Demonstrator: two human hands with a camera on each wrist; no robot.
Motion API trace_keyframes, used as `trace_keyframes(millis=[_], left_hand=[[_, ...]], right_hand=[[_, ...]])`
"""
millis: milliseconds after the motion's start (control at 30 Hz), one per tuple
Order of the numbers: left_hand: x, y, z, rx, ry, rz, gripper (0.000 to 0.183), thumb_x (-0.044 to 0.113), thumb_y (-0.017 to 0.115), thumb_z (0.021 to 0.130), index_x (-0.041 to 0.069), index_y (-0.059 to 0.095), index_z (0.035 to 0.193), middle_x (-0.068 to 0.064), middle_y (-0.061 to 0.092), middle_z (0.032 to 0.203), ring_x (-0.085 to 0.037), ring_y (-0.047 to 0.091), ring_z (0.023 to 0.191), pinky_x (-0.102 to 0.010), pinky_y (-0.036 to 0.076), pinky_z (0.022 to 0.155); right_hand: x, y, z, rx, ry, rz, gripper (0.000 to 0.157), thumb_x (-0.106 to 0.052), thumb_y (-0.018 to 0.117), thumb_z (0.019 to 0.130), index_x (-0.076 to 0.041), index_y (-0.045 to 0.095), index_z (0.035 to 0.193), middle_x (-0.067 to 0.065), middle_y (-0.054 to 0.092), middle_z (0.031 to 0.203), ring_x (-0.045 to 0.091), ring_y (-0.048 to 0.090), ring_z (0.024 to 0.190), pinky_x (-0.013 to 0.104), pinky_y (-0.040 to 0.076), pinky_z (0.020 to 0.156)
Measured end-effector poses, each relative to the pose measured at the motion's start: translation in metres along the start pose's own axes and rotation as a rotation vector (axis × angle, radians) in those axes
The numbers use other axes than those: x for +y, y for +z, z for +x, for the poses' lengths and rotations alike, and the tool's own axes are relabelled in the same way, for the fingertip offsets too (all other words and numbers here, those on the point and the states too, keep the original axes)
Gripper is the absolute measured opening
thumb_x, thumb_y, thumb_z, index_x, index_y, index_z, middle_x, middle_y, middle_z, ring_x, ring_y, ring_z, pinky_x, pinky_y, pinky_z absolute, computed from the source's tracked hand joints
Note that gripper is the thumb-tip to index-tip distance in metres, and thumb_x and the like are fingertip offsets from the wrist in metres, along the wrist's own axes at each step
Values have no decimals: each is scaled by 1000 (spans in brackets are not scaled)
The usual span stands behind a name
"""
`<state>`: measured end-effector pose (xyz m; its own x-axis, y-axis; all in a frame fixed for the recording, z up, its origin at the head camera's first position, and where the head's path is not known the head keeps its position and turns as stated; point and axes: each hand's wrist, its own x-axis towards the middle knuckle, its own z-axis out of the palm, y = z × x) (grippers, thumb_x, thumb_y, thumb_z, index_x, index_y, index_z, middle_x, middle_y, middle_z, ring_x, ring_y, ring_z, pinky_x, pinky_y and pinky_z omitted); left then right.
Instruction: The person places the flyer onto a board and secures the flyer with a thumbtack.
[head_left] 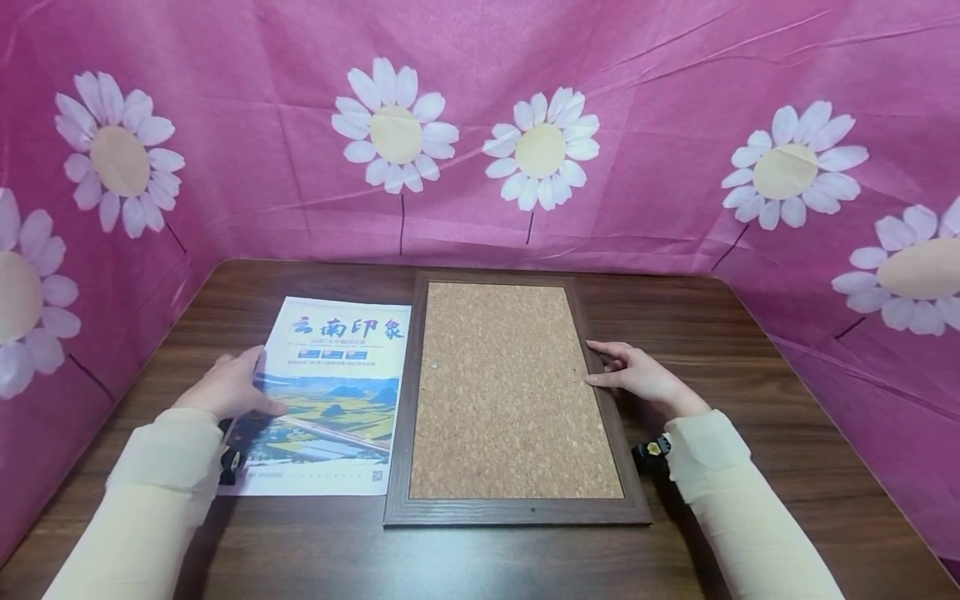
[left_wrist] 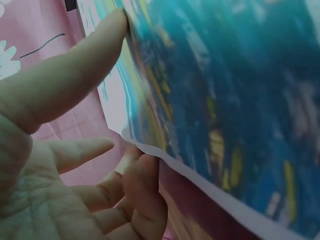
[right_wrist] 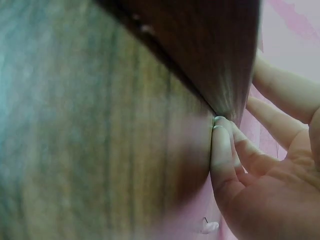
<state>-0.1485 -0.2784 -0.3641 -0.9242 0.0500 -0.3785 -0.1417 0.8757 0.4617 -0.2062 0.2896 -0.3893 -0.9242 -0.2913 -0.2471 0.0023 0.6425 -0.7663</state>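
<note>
The left hand [head_left: 236, 383] pinches the outer edge of the poster [head_left: 333, 425] (blue-violet lettering, green-yellow fields), just left of the brown-framed cork board [head_left: 517, 392]; the right hand [head_left: 641, 375] grips the board's right side, lower fingertips [right_wrist: 221, 142] visible only from the right wrist.

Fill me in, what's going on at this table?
A person is working with both bare hands. The left hand holds the printed poster at its left edge, thumb on the printed face. The right hand holds the framed cork board by its right side. Poster and board lie side by side on the wood-grain table, with the poster on the left.
</note>
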Motion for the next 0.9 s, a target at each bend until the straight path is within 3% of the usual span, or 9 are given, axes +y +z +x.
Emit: trace_keyframes(millis=[167,433,600,700,900], left_hand=[[-3,-1,1,9,-7,-3,114,36,86,74,-19,17,147,-46,30,140,-61,30,127,-75,29,103],[-1,-7,-6,75,-13,36,70,31,66,93,-18,39,137,-40,51,126,-52,52,108,-68,44,90],[3,-14,-7,150,43,60,58,29,61,97,-17,49,131,-38,57,120,-47,58,102,-64,47,86],[7,-18,-9,216,65,51,56,31,61,97,-15,53,129,-37,60,117,-46,59,99,-63,47,84],[14,-24,-17,339,43,-28,57,41,56,100,-9,55,128,-34,62,115,-43,58,98,-61,48,80]], right_hand=[[3,0,0,-3,4,10,73,-22,73,90,-3,38,151,23,38,144,27,48,111,30,40,87],[3,-1,0,-7,7,17,73,-22,73,90,-3,37,151,23,36,147,31,47,117,32,40,91],[4,-1,0,-10,11,13,73,-25,72,91,-4,37,152,23,35,150,33,46,120,40,40,96],[4,-1,0,-9,13,12,73,-25,72,91,-4,37,152,23,35,149,32,47,119,39,40,95],[5,-1,1,-5,9,11,72,-23,72,91,-3,38,151,23,36,148,30,47,116,34,40,92]])
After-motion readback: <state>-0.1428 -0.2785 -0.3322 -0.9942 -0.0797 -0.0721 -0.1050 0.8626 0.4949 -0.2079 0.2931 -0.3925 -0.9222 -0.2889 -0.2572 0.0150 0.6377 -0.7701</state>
